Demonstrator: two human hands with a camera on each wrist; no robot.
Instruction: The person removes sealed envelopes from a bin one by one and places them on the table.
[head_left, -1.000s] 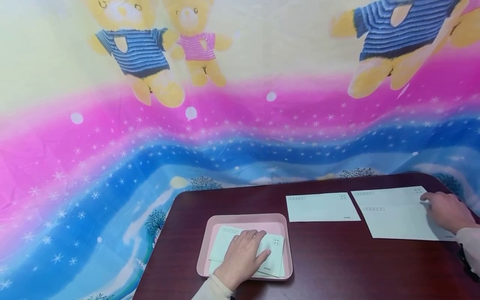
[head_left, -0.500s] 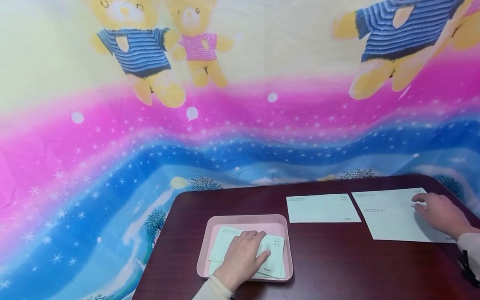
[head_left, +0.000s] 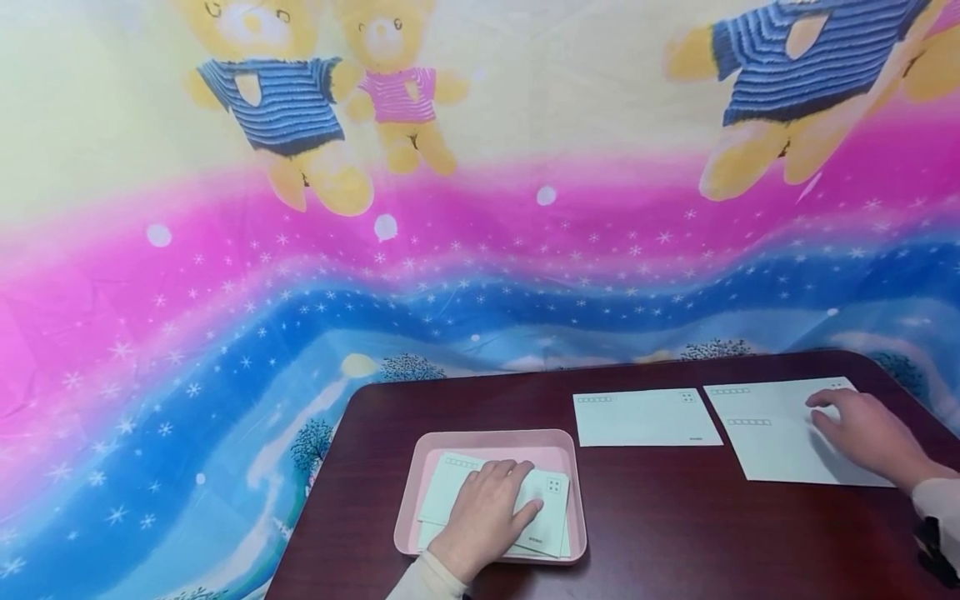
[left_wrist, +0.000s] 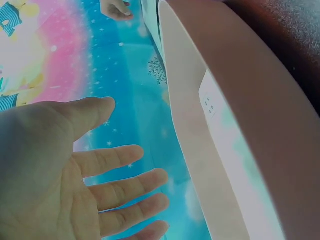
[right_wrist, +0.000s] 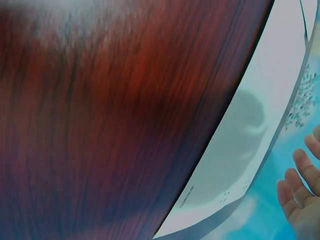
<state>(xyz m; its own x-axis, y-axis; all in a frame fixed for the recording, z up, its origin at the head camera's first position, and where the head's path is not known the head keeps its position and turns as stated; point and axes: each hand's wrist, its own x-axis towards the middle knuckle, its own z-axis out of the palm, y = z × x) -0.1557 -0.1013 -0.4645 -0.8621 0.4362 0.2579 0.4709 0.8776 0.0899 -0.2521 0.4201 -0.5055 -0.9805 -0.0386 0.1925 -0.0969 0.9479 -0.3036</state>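
On the dark reddish-brown wooden surface (head_left: 660, 533), a rectangular white paper envelope (head_left: 645, 421) is laid flat beside a larger white paper area (head_left: 772, 450) marked with two box rows; whether it is formed by one envelope or by overlapping ones cannot be told. Further white envelopes (head_left: 553, 518) are contained in a shallow pink rectangular tray (head_left: 487, 443). Nothing is gripped: the left hand (head_left: 483, 512) is held above the tray, fingers extended, the right hand (head_left: 873, 429) above the larger area, fingers relaxed. The laying-out is judged partly completed; the tray's envelopes are left to be placed.
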